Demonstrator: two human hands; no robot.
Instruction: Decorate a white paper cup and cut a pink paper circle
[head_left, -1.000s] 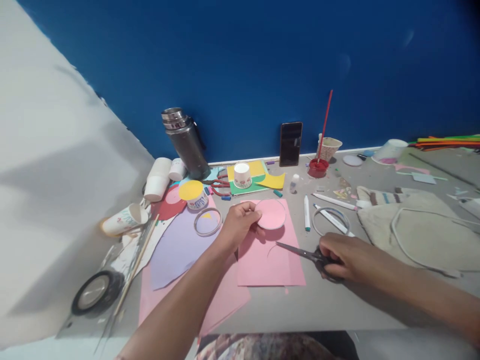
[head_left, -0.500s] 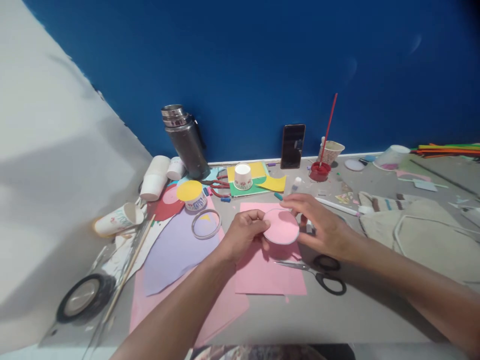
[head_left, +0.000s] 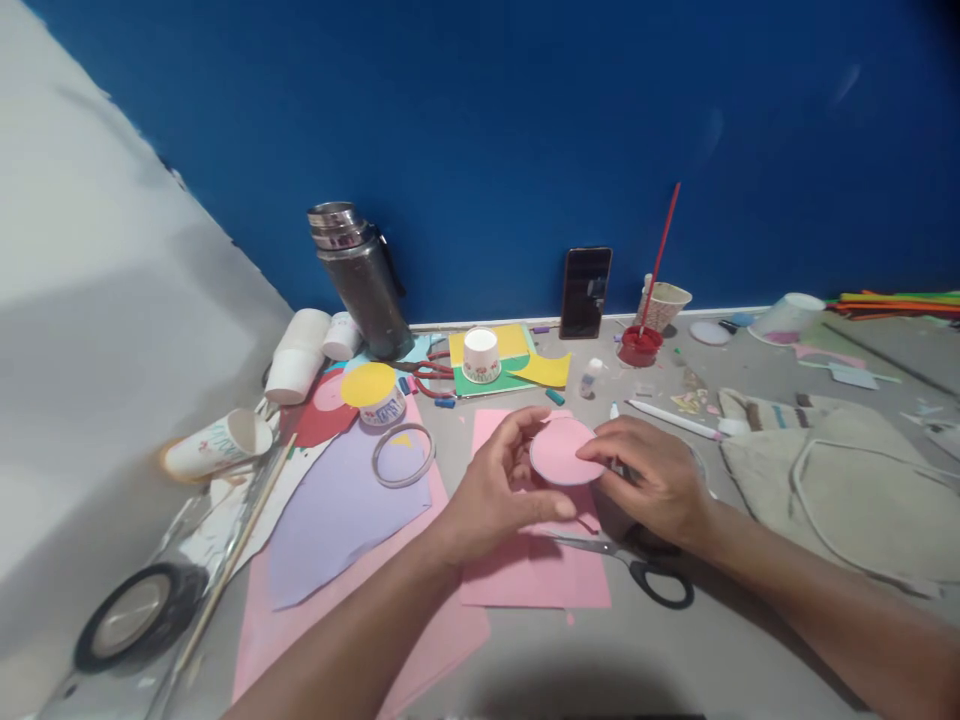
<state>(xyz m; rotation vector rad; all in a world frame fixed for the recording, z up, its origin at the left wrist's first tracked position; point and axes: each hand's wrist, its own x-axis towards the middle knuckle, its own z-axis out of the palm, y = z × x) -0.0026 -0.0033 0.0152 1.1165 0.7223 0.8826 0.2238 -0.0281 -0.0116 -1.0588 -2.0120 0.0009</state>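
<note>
A round pink paper circle (head_left: pixel 564 452) with a thin dark outline is held above the table, between my hands. My right hand (head_left: pixel 649 475) pinches its right edge, thumb below and index finger on top. Around the left side curves my left hand (head_left: pixel 506 485), thumb and fingers spread apart; whether its fingertips touch the circle from behind, I cannot tell. Beneath both hands lies a pink paper sheet (head_left: pixel 517 580). Black-handled scissors (head_left: pixel 660 583) rest across its right edge, their blades pointing left and one handle loop partly hidden by shadow and my right hand.
To the left are a tape ring (head_left: pixel 403 482), purple paper (head_left: pixel 337 530), a yellow-topped cup (head_left: pixel 382 408) and a wooden stick (head_left: pixel 240 545). A steel flask (head_left: pixel 364 285) and a phone (head_left: pixel 586 293) stand by the blue wall. A cloth bag (head_left: pixel 862 480) lies right.
My left hand has let go of the circle's left edge and spread its fingers. My right hand, loosely open before, now pinches the right edge. The view has shifted slightly.
</note>
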